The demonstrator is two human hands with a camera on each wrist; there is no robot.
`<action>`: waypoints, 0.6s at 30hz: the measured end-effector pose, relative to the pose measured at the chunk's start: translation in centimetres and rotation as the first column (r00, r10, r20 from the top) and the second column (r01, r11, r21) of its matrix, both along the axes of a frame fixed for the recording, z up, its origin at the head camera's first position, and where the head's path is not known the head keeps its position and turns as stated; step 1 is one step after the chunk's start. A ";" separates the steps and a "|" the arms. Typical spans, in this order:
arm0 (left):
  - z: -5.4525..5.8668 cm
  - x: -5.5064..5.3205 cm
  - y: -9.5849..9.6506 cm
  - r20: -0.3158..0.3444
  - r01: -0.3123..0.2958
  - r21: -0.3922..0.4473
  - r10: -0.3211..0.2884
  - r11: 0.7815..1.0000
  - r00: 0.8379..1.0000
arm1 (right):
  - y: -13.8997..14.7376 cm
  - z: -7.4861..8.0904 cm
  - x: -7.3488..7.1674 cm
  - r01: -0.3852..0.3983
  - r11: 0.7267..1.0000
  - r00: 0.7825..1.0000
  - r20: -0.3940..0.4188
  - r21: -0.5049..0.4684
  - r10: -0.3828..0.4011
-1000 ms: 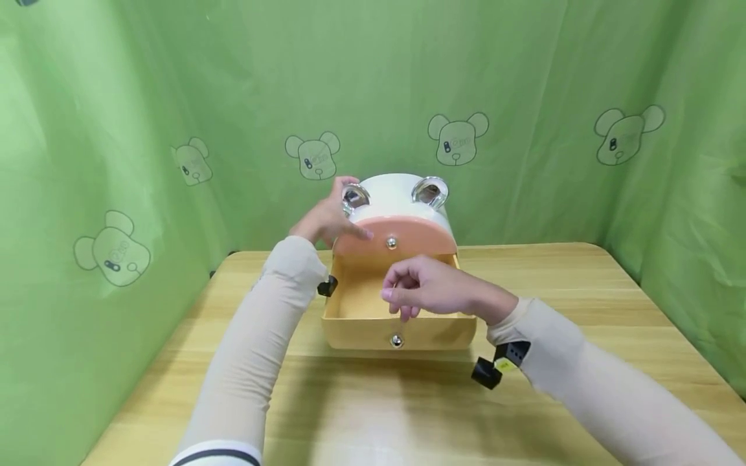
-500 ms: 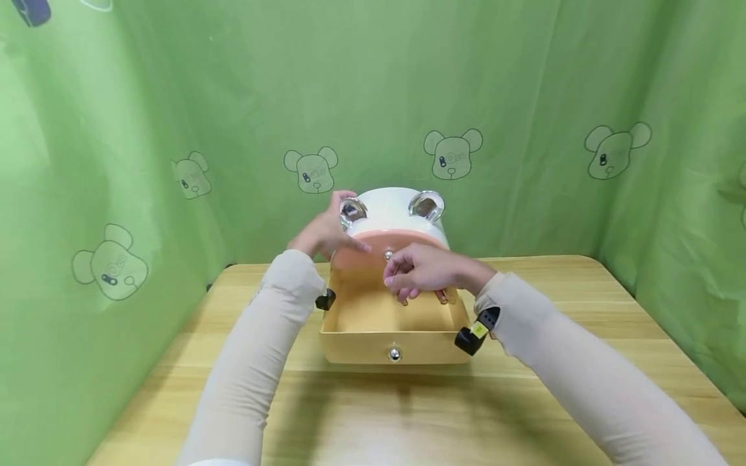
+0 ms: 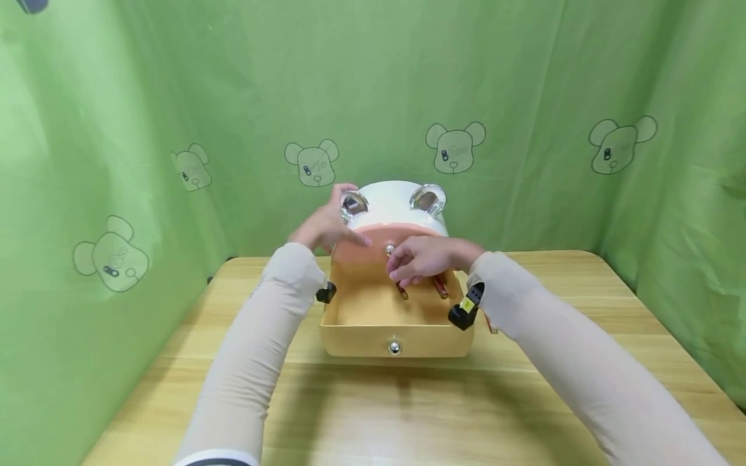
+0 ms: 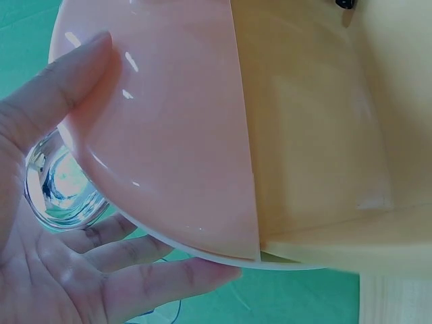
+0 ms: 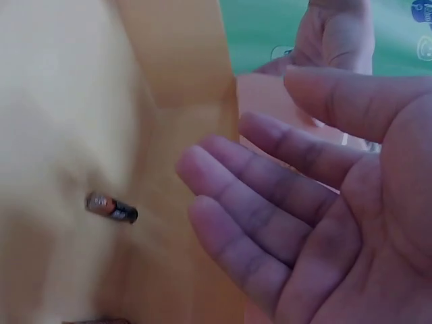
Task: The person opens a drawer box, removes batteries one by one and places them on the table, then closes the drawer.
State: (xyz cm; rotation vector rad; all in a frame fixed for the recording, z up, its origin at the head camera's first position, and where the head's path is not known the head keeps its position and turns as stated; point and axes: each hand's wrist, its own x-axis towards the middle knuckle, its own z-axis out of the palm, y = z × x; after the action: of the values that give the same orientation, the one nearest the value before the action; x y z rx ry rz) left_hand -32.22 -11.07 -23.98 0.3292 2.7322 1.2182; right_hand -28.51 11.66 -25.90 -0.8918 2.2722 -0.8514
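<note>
In the centre of the head view, relaxed, slightly bent fingers of the right hand (image 3: 425,255), parted from the thumb and gripping nothing. Just below the fingertips, lying on the floor of a pulled-out pale-yellow drawer (image 3: 355,342), a small cylindrical battery (image 3: 403,291): black casing, coppery-orange band, metallic end. Farther right in the same drawer, a dark-red cylinder with a gold-coloured end (image 3: 440,287). Left of centre, the left hand (image 3: 325,224), thumb on a glossy salmon-pink front panel (image 3: 373,252), fingers round the side of a white rounded cabinet (image 3: 392,199), gripping that edge.

By count: one battery, one dark-red cylinder, one drawer, two round silver knobs (image 3: 395,347), two chrome ring-shaped ears (image 3: 429,199). Across the lower frame, one pale wood-grain table (image 3: 373,414); behind, green curtain (image 3: 373,84).
</note>
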 end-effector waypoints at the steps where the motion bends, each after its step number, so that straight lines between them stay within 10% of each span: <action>1: 0.0 0.0 0.0 0.000 0.000 0.001 0.000 1.000 1.000 | 0.0 0.0 -0.1 -0.013 1.000 1.000 -0.003 0.023 0.013; 18: 0.0 0.1 -0.1 -0.013 0.003 -0.001 -0.003 1.000 1.000 | 0.1 -0.9 -1.4 -0.151 0.935 0.988 0.040 0.321 0.146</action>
State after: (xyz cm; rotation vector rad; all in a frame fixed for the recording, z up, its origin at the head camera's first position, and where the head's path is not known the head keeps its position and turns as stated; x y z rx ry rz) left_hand -32.14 -11.13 -23.98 0.3427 2.7422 1.2183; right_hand -29.95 11.76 -26.81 -0.8857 2.2121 -0.4007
